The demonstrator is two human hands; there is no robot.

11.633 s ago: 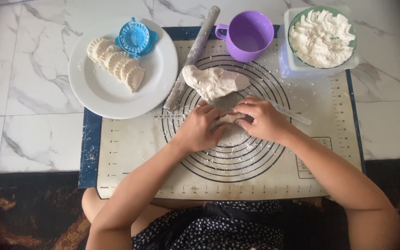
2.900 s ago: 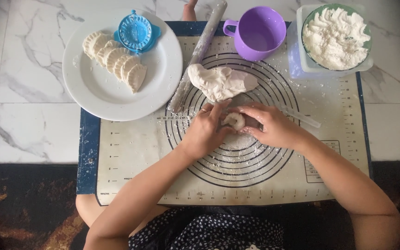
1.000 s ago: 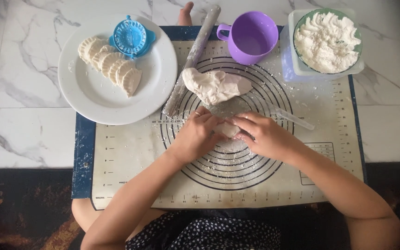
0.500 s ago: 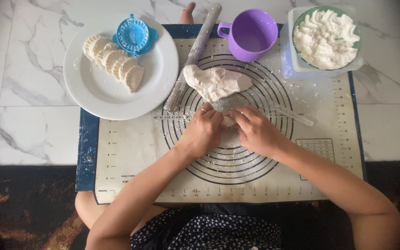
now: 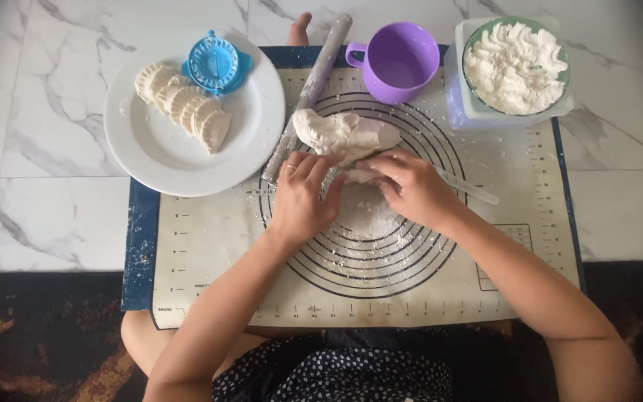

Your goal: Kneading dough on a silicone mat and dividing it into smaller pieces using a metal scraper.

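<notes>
Since 0.5 s ago, the left hand point(image 5: 301, 195) and right hand point(image 5: 409, 187) have closed in, both pinching 1 dough piece point(image 5: 362, 176) mid-mat point(image 5: 210, 246), near the dough lump point(image 5: 344, 132), so shaping continues.

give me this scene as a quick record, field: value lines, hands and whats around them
left hand: on the mat, fingers curled against a small piece of dough
right hand: over the same piece, pinching it
dough lump: just beyond the hands
mat: floured, printed with rings
rolling pin: along the mat's left side
plate: holds folded dumplings and a blue press
cup: purple
bowl: of white filling
</notes>
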